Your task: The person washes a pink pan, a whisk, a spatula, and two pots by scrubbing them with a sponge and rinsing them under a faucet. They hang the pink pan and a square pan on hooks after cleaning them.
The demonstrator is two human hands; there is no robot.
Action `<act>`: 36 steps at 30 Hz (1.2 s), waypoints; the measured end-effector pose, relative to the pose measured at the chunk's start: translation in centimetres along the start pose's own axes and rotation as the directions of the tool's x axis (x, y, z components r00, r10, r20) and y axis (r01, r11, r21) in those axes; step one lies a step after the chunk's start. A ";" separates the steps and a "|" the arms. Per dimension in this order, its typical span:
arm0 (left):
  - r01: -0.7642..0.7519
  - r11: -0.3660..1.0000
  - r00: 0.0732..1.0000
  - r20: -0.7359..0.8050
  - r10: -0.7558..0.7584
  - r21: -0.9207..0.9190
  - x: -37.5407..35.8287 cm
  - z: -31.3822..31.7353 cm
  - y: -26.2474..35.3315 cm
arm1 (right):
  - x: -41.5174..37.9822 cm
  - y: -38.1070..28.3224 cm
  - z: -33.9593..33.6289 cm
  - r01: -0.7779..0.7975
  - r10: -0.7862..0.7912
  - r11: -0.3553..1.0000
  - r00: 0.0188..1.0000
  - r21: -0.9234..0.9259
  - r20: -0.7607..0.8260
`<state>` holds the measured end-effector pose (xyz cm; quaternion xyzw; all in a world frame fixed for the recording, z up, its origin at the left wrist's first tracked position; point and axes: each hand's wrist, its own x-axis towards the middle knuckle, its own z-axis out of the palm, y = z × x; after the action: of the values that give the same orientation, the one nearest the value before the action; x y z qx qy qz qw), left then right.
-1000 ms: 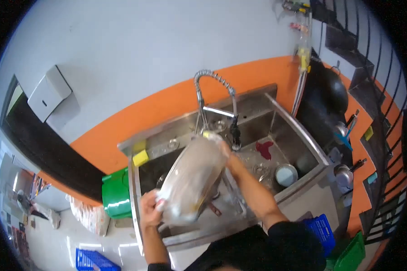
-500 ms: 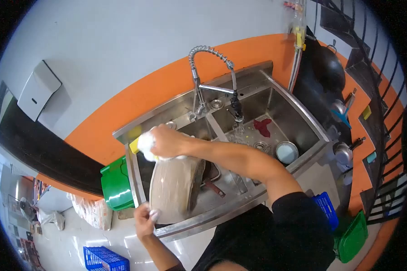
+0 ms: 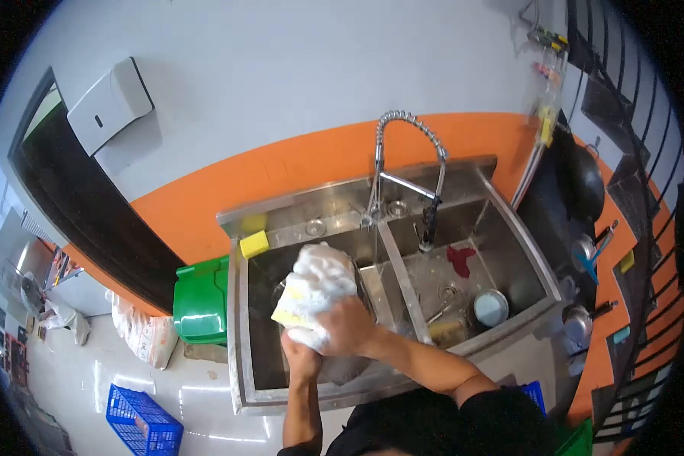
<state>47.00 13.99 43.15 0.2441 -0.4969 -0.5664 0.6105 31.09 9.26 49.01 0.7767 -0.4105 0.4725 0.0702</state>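
My right hand [image 3: 349, 327] grips a soapy yellow-and-white cloth [image 3: 323, 277], thick with white foam, above the left sink basin [image 3: 264, 357]. Close below it my left hand [image 3: 302, 357] is closed at the cloth's lower edge, its fingers partly hidden by foam. Beneath my hands sits a large, rounded greyish vessel [image 3: 346, 366], mostly covered by the cloth and my arms. A separate yellow sponge [image 3: 254, 244] lies on the sink's back left corner.
A spring-neck faucet [image 3: 409, 182] stands behind the basins. The right basin holds a dark red cloth [image 3: 460, 261] and a small round metal bowl [image 3: 491, 308]. Left of the sink are a green bin [image 3: 201, 302] and a blue crate [image 3: 143, 422]. Pans [image 3: 577, 323] hang at right.
My right hand has moved with the foamy cloth from the vessel's upper rim to my left hand. My left hand has left the vessel's lower edge. The view has shifted.
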 end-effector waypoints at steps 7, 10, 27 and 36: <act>0.179 0.982 0.975 -0.143 -0.168 0.063 -1.7 -1.8 1.9 | -7.0 10.9 5.5 -0.641 0.672 0.497 0.711 0.585 0.209; 0.166 0.985 0.975 -0.155 -0.159 0.033 -0.7 -2.3 1.4 | -13.6 10.8 8.5 -0.471 0.689 0.547 0.722 0.692 -0.053; -0.026 0.987 0.938 -0.339 0.078 0.157 -1.1 -2.2 1.1 | -19.8 3.5 12.3 -0.566 0.860 0.112 0.467 0.817 0.205; -0.030 0.916 1.000 0.020 0.024 0.400 -5.1 1.0 3.8 | -10.7 5.4 10.1 -0.657 0.596 0.342 0.704 0.672 0.385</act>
<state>48.49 19.91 45.13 0.3527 -0.6099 -0.4463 0.5517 31.82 6.84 33.49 0.5251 -0.4338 0.5615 -0.4699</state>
